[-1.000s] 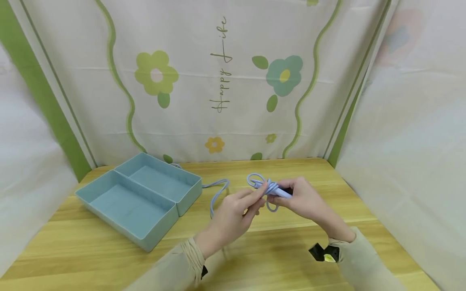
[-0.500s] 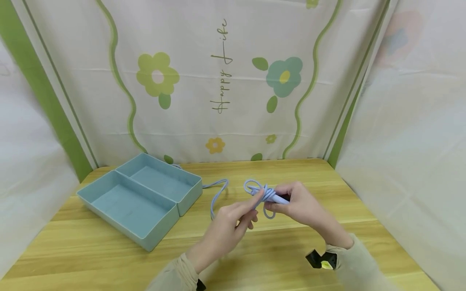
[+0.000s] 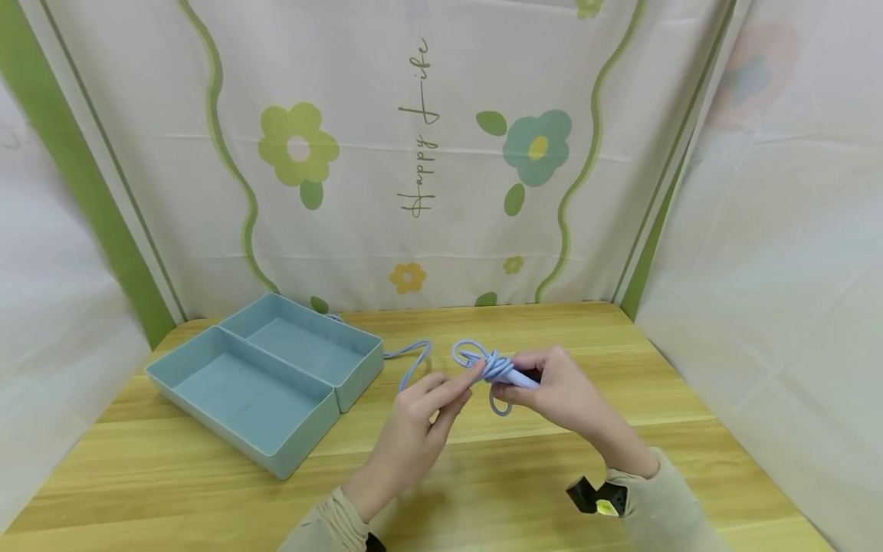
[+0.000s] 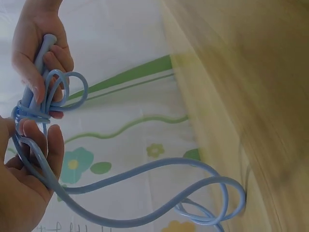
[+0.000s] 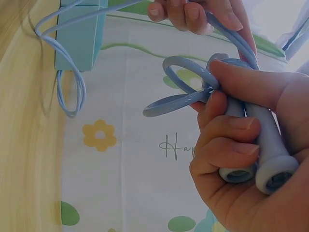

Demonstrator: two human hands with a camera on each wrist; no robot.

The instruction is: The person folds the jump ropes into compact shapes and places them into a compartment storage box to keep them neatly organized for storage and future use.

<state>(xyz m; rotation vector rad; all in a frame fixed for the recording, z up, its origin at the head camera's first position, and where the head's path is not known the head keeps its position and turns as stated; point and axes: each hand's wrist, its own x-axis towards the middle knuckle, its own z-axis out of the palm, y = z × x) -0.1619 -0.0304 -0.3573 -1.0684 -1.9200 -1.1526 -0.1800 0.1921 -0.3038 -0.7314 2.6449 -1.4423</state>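
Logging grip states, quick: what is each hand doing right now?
Left hand: pinches the blue rope between its fingers.
Right hand: grips the two handles, rope wound around them.

Both forearms reached forward and met mid-air. Right hand [image 3: 562, 391] curled tight, fingers [image 5: 227, 145] and thumb clamped in a firm grip. Left hand [image 3: 421, 414] raised alongside, fingers [image 4: 46, 145] loosely bent, fingertips pinching.

pale blue skipping rope [image 3: 486, 366]; teal tray [image 3: 262, 379]; flowered white backdrop [image 3: 414, 153]
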